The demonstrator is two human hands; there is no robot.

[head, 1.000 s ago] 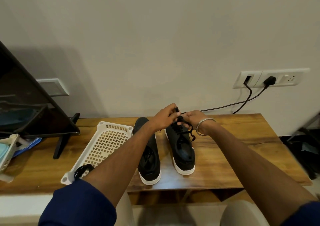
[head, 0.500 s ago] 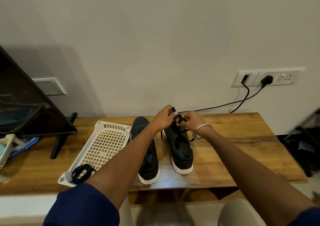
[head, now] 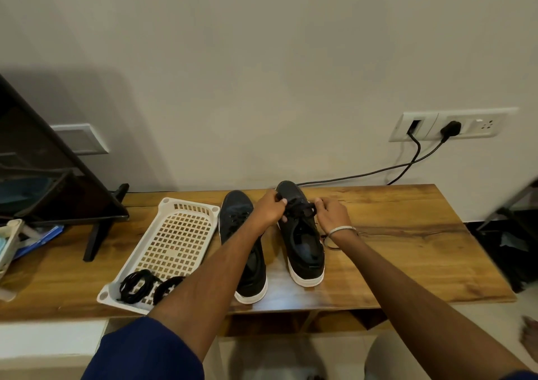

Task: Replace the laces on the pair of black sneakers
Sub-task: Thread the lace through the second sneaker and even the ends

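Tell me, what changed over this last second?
Both hands drew apart, left hand and right hand pulling the black lace sideways across the right sneaker. Each kept its grip. Left sneaker, basket and coiled laces stayed put.

Single head view, looking forward and down over wooden table (head: pixel 407 234), wall close behind.

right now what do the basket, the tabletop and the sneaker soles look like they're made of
The white basket looks like moulded plastic: thin glossy rim, regular square grid holes. The tabletop looks like wood or a wood-look laminate: brown grain streaks and a soft sheen. The white soles of the black sneakers look like rubber, smooth and matte, though that is a guess.
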